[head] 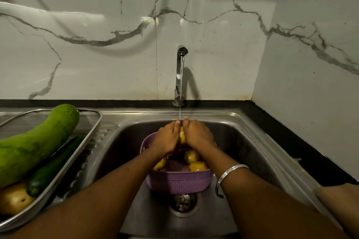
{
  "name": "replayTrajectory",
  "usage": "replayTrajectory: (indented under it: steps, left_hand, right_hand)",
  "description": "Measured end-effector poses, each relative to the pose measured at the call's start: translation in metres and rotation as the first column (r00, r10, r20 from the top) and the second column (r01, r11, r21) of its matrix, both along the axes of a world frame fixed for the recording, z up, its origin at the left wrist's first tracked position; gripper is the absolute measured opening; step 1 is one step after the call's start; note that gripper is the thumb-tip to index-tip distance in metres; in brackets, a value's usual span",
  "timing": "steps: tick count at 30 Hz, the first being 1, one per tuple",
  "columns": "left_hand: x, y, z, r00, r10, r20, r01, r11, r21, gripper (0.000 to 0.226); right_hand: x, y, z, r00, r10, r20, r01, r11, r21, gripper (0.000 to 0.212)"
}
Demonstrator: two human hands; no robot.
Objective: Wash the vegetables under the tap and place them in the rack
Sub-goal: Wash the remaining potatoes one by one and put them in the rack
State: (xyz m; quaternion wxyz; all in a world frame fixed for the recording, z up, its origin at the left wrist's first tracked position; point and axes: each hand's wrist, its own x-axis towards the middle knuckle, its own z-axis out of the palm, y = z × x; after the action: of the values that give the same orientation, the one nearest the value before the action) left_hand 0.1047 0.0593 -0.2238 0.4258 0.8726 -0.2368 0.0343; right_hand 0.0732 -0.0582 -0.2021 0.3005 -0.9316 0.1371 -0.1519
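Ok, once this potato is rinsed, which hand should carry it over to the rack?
Probably the left hand. The rack stands on the drainboard to the left of the sink, so the left hand reaches it without crossing. Both hands now hold the potato under the tap.

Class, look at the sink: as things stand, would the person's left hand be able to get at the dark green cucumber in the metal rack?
Probably yes, once freed. The left hand now holds a potato under the tap; the cucumber lies uncovered on that side in the rack, beside the gourd.
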Motion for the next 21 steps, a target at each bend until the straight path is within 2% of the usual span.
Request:
replayTrajectory:
  steps: [3,5,7,10,12,14,17,19,21]
  left_hand:
    - [-0.001,-0.003,0.002,0.967,-0.029,-0.252,0.004,0.995,-0.101,0.073]
    - [-0.003,-0.006,0.008,0.924,-0.007,-0.381,-0.063,0.983,-0.171,0.078]
    - [-0.007,-0.007,0.016,0.835,-0.029,-0.550,-0.135,0.957,-0.256,0.081]
    - [-0.013,-0.006,0.028,0.671,-0.191,-0.716,-0.168,0.902,-0.398,0.081]
    - [-0.013,-0.004,0.028,0.630,-0.266,-0.730,-0.136,0.887,-0.441,0.078]
    - [-0.012,-0.004,0.025,0.645,-0.251,-0.722,-0.142,0.889,-0.436,0.079]
    - [-0.006,-0.006,0.019,0.739,-0.141,-0.658,-0.213,0.879,-0.427,0.076]
    - [-0.005,-0.005,0.018,0.785,-0.099,-0.611,-0.216,0.881,-0.421,0.073]
    - [-0.004,-0.004,0.016,0.804,-0.123,-0.581,-0.164,0.895,-0.415,0.073]
  right_hand:
    - [-0.003,-0.002,0.001,0.998,-0.009,0.060,0.011,0.999,-0.039,0.059]
    - [-0.002,-0.002,0.001,0.991,-0.039,0.124,0.040,0.999,-0.005,0.059]
    - [0.003,-0.001,-0.001,0.982,-0.051,0.182,0.038,0.997,0.072,0.058]
    - [0.011,0.006,-0.001,0.983,-0.047,0.177,-0.004,0.962,0.274,0.053]
    - [0.014,0.009,0.002,0.991,-0.024,0.128,-0.035,0.896,0.443,0.045]
    - [0.009,0.016,0.005,0.997,0.050,0.060,-0.075,0.832,0.550,0.036]
    - [0.006,0.023,0.005,0.990,0.138,0.020,-0.127,0.828,0.547,0.032]
    - [0.006,0.024,0.007,0.994,0.100,0.048,-0.110,0.829,0.549,0.035]
    - [0.004,0.025,0.007,0.999,-0.003,0.038,-0.019,0.818,0.575,0.042]
